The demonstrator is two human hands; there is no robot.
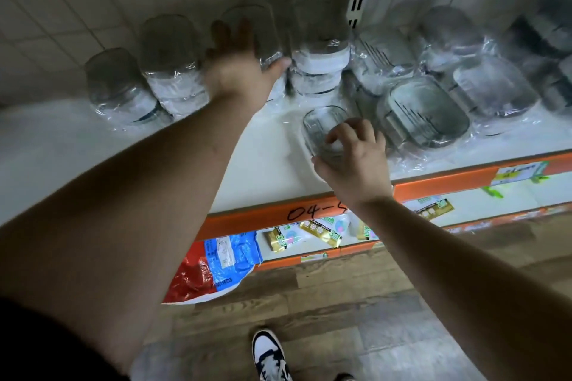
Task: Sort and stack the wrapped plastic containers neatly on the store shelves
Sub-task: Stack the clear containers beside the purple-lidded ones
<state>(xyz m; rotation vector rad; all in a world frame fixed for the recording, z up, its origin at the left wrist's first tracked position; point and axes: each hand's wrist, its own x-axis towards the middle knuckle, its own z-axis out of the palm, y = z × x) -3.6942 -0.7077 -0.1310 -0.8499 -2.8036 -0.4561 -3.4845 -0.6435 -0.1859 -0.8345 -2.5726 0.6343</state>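
My left hand (238,68) reached to the back edge of the shelf (93,148), its fingers spread wide and fairly straight against a wrapped stack (263,37) of grey containers with white lids. The thumb pointed toward the neighbouring stack (320,52), which stood just to the right. That hand was blurred, so I could not tell how firmly it pressed. My right hand (356,161) was near the front edge of the shelf, fingers curled over a small clear container (322,125) and thumb against its near side, holding it where it sat on the white shelf. Two more wrapped stacks (168,62) stood along the back edge toward the left. On the right half of the shelf lay a crowd of wrapped oval containers (424,111), some leaning on each other. An orange strip (269,216) ran along the front edge, with "04-" handwritten on it. Below it, a lower shelf carried small gold and green packets (320,230) and a red and blue bag (216,263) that hung over its edge. One black and white shoe (270,356) stood on the wooden floor (356,303).
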